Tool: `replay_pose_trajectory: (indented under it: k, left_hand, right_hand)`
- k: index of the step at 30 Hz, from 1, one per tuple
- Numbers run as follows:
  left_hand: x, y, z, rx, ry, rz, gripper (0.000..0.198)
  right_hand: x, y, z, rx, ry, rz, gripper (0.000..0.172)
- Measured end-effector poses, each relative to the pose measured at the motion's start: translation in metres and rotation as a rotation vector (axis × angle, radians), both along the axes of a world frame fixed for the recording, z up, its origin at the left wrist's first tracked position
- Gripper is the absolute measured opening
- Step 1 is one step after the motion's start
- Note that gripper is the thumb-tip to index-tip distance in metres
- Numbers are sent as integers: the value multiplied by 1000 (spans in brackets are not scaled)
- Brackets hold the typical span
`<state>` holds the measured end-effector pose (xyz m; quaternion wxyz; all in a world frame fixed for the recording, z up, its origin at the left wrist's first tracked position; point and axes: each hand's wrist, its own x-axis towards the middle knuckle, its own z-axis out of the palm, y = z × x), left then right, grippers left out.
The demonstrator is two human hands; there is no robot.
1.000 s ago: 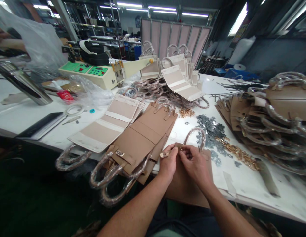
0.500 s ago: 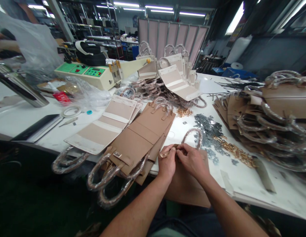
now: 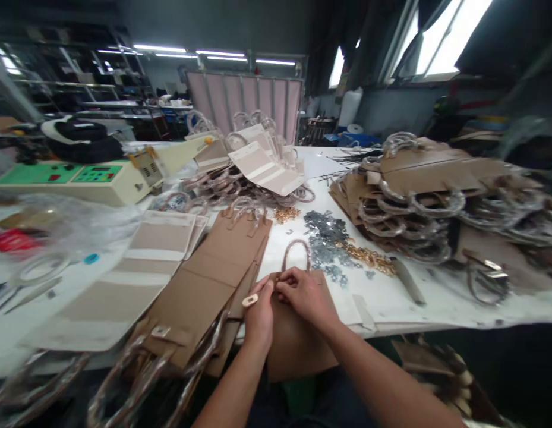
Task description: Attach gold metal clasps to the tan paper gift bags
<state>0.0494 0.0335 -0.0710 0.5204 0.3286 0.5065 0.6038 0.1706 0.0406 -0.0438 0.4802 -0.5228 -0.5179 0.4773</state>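
A brown bag panel (image 3: 297, 339) hangs over the table's front edge, its plastic-wrapped handle (image 3: 297, 242) standing up behind my hands. My left hand (image 3: 260, 309) is closed on the panel's upper edge; a pale gold clasp piece (image 3: 249, 301) shows against its fingers. My right hand (image 3: 302, 292) pinches at the same edge, touching the left fingertips. What sits between its thumb and finger is too small to make out. Beyond the hands lie a heap of grey metal plates (image 3: 322, 229) and a strewn line of gold fittings (image 3: 369, 258).
Left of my hands lie stacked brown bag panels (image 3: 208, 279) and lined beige panels (image 3: 106, 297). A high pile of brown bags (image 3: 436, 172) stands on the right. More gold pieces (image 3: 287, 214) and a cream machine (image 3: 119, 184) are farther back.
The view has swung to the right, so the table's contents sit farther left. Both hands stay at the panel's edge, and the clasp piece by my left hand faces the camera more.
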Motion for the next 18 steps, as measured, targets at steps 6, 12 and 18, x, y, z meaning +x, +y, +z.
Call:
replay_pose_trajectory:
  k: [6, 12, 18]
  left_hand:
    - [-2, 10, -6, -67, 92, 16, 52]
    - [3, 4, 4, -18, 194, 41, 54]
    - [10, 3, 0, 72, 470, 6, 63]
  right_hand:
    - [16, -10, 10, 158, -65, -31, 6]
    - [132, -18, 3, 202, -696, -405, 15]
    - [233, 5, -7, 27, -927, -562, 27]
